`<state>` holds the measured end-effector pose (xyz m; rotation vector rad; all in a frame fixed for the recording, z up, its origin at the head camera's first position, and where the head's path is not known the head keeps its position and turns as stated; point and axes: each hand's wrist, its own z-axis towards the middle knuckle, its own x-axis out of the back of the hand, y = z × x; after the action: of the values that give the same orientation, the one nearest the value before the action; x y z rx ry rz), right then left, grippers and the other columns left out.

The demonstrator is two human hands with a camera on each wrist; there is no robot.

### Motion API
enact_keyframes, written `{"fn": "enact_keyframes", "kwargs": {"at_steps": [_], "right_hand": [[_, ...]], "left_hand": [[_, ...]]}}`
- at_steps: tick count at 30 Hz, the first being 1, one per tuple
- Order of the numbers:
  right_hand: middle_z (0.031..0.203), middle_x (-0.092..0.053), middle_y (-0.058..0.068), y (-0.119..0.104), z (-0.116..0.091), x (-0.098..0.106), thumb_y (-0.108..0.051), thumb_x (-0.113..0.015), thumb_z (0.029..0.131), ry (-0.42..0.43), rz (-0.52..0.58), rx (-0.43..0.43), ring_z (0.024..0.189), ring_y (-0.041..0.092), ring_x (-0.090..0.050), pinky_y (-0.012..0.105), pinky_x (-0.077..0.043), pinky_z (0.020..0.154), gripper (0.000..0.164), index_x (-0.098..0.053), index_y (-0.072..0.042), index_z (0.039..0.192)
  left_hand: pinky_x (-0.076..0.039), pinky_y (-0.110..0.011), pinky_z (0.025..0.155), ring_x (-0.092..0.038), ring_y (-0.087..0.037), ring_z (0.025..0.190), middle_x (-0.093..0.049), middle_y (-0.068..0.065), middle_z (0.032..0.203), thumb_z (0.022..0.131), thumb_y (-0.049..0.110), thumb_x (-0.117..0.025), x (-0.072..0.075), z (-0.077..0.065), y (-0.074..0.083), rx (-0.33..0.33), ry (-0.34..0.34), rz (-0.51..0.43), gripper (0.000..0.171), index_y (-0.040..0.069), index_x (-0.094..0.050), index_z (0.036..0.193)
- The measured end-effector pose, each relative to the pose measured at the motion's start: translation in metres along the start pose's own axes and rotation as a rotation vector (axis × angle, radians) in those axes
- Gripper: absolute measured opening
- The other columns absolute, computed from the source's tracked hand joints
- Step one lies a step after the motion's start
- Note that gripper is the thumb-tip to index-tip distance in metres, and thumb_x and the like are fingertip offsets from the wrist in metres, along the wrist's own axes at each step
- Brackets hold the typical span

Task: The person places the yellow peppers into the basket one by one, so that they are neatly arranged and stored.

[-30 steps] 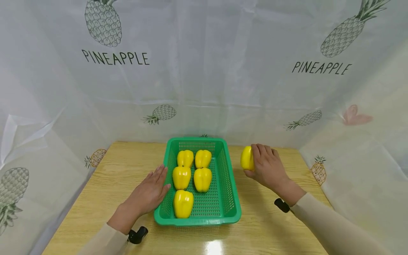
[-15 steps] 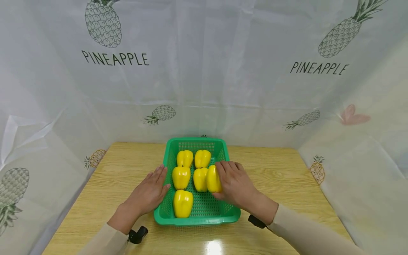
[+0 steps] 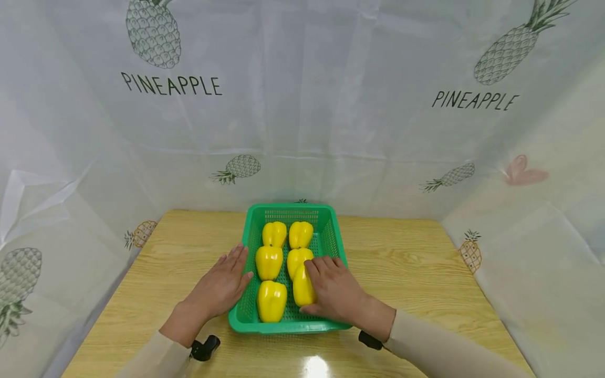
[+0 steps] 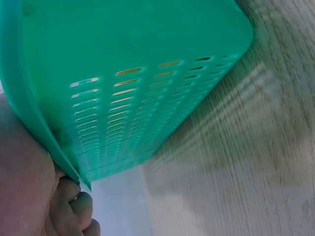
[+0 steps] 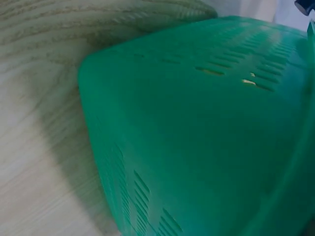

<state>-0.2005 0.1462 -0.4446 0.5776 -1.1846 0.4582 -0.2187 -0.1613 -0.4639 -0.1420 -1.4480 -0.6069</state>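
My right hand (image 3: 337, 290) grips a yellow bell pepper (image 3: 302, 287) inside the green plastic basket (image 3: 283, 328), near its front right corner. Fingers lie over the pepper's top and right side, with the thumb at its near end. Several other yellow bell peppers (image 3: 269, 263) sit in the basket in two columns; the held one overlaps the middle right pepper (image 3: 298, 258). Along the basket's left rim rests my left hand (image 3: 218, 287), fingers straight. The left wrist view has that hand's fingers (image 4: 81, 206) at the rim above the slotted wall (image 4: 128, 118). The right wrist view shows only the basket's outside (image 5: 187, 123).
The basket stands on a wood-grain table (image 3: 397, 262). White sheeting printed with pineapples (image 3: 331, 105) hangs behind the table and down both sides. Each wrist wears a small black camera (image 3: 205, 348).
My right hand has carried the bell pepper from the table's right side over the basket's right rim, then down and toward the front inside it. The left hand has stayed at the rim.
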Motion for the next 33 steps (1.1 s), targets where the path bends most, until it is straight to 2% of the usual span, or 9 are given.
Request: {"fn": "enact_keyframes", "kwargs": {"at_steps": [5,10,19,27,33], "right_hand": [[0.120,-0.067,0.008,-0.005,0.000,-0.005,-0.079,-0.078,0.077,-0.038,0.029,0.002,0.107,0.025,-0.063,0.043,-0.052,0.088,0.099,-0.058,-0.003,0.137],[0.128,-0.067,0.009,-0.005,0.000,-0.007,-0.078,-0.075,0.080,-0.084,0.056,0.001,0.115,0.026,-0.062,0.044,-0.052,0.092,0.099,-0.057,-0.004,0.142],[0.134,-0.067,0.008,-0.003,0.004,-0.009,-0.079,-0.073,0.082,-0.151,0.049,0.039,0.119,0.024,-0.059,0.039,-0.049,0.092,0.098,-0.057,-0.005,0.144],[0.129,-0.067,0.006,0.000,0.005,-0.013,-0.080,-0.075,0.079,-0.163,0.024,0.077,0.112,0.023,-0.058,0.034,-0.048,0.086,0.098,-0.058,-0.006,0.141],[0.121,-0.066,0.005,0.003,0.006,-0.017,-0.082,-0.072,0.080,-0.161,-0.033,0.118,0.103,0.022,-0.055,0.031,-0.046,0.080,0.096,-0.057,-0.007,0.136]], "left_hand": [[-0.032,-0.062,0.125,-0.032,-0.044,0.156,-0.028,-0.029,0.169,0.113,0.030,-0.050,-0.001,0.000,0.000,0.004,0.003,-0.007,0.066,-0.011,-0.030,0.161],[-0.032,-0.062,0.125,-0.032,-0.045,0.156,-0.028,-0.029,0.169,0.113,0.031,-0.050,-0.001,0.001,-0.001,0.003,-0.003,-0.011,0.067,-0.011,-0.029,0.161],[-0.032,-0.062,0.125,-0.031,-0.043,0.157,-0.026,-0.028,0.170,0.113,0.031,-0.049,-0.003,0.002,-0.003,0.008,-0.006,-0.019,0.067,-0.011,-0.028,0.162],[-0.032,-0.062,0.125,-0.031,-0.043,0.157,-0.026,-0.028,0.170,0.113,0.031,-0.049,-0.004,0.003,-0.003,0.008,-0.009,-0.016,0.067,-0.011,-0.028,0.162],[-0.032,-0.062,0.125,-0.031,-0.044,0.157,-0.026,-0.029,0.170,0.113,0.030,-0.049,-0.003,0.003,-0.001,0.011,-0.013,-0.017,0.067,-0.011,-0.028,0.161]]}}
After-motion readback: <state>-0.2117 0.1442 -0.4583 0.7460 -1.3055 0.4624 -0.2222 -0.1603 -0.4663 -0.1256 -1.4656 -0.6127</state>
